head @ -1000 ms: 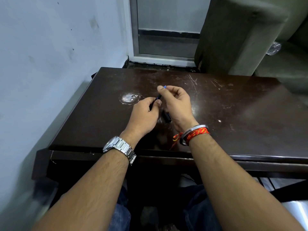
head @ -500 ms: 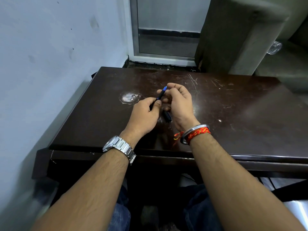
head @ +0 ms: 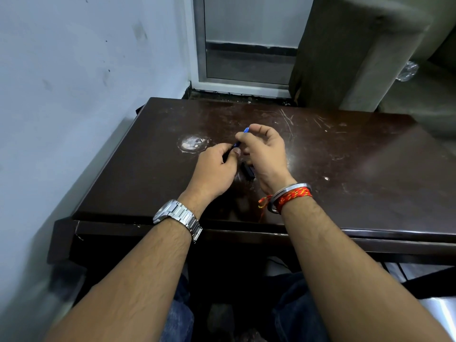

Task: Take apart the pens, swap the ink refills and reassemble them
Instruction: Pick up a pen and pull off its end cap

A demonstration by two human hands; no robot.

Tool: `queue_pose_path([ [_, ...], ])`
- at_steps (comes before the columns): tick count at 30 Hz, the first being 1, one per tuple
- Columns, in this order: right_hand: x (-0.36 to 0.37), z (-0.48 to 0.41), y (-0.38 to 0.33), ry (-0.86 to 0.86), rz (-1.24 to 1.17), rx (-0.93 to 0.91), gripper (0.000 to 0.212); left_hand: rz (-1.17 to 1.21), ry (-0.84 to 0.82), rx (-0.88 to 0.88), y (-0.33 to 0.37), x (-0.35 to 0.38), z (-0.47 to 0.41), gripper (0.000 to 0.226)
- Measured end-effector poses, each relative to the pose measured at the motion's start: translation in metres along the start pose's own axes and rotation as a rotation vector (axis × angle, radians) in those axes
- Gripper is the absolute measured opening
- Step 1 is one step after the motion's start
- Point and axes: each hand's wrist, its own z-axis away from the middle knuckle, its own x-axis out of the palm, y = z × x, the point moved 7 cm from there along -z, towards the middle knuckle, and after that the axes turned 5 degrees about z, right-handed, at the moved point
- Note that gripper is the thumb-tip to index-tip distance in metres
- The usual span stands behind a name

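Note:
Over the middle of the dark wooden table (head: 345,169) my two hands meet. My left hand (head: 214,171) pinches a dark pen barrel (head: 225,157), mostly hidden by its fingers. My right hand (head: 265,154) pinches a thin blue ink refill (head: 240,138) whose lower end sits at the barrel's mouth and whose upper tip shows above the fingers. A short black pen part (head: 248,171) lies on the table between and just below the hands, partly hidden.
A round white scuff (head: 192,143) marks the table left of my hands. A pale wall runs along the table's left side, and a door frame (head: 197,45) and a grey upholstered seat (head: 357,53) stand behind it. The table's near edge is below my wrists.
My right hand has shifted slightly along the blue refill; less of the refill shows between the two hands than half a second ago. My left hand has stayed in place.

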Motion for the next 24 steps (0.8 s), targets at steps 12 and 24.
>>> queue_pose_path([
  [12,-0.002,0.000,0.004,-0.003,0.117,-0.001,0.040,-0.003,0.009,-0.035,-0.005,-0.002,-0.001,0.025],
  [24,-0.029,-0.001,-0.011,0.294,-0.006,-0.110,0.030,-0.047,-0.019,-0.043,-0.012,0.001,-0.002,0.029],
])
